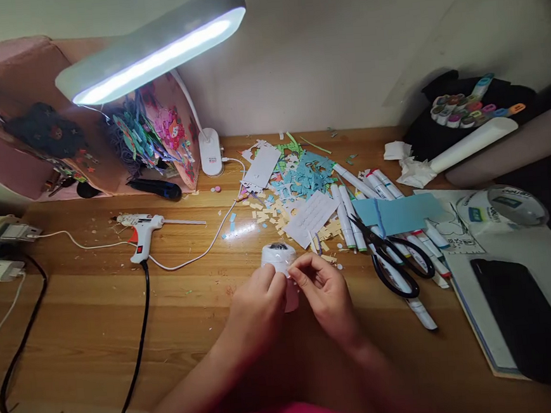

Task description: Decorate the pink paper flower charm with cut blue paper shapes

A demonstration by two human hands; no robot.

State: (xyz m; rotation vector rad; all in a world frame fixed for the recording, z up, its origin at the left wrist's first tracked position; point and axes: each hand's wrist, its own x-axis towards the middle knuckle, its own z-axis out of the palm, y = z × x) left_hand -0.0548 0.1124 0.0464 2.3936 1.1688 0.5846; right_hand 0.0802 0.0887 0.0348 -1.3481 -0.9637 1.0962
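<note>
Near the front middle of the table is a small white object point(278, 257) with a dark round patch on top and a pink lower part; its kind is unclear. My left hand point(259, 300) is closed against its near side, fingers curled and hiding much of it. On the other side, my right hand point(327, 288) makes a pinch of thumb and forefinger at the object's edge, where something clear and shiny shows. What sits inside that pinch is too small to make out.
Paper scraps point(309, 175), white markers point(345, 217) and black-handled scissors point(394, 254) lie beyond and right. A glue gun point(144, 236) with its cord is left, under a lit lamp point(158, 50). A black phone-like slab point(527, 320) and a tape roll point(516, 206) are far right.
</note>
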